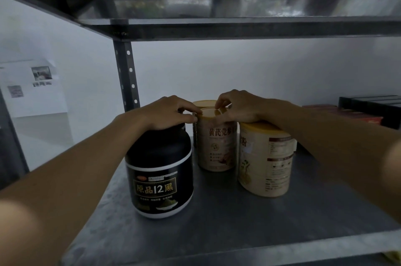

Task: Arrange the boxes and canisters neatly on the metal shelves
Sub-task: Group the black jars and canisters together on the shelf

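Observation:
A black jar (161,175) with a gold label stands on the metal shelf (217,229) at the left. My left hand (171,113) rests over its lid, fingertips touching the yellow lid rim of the middle cream canister (217,148). My right hand (235,106) pinches that same lid from the right, its wrist lying on the lid of a nearer cream canister (265,161). Another cream canister (204,103) stands behind, mostly hidden.
A perforated shelf post (127,75) rises behind the black jar. The upper shelf (238,27) hangs close overhead. Red and dark boxes (366,114) lie at the far right of the shelf. A white wall is behind.

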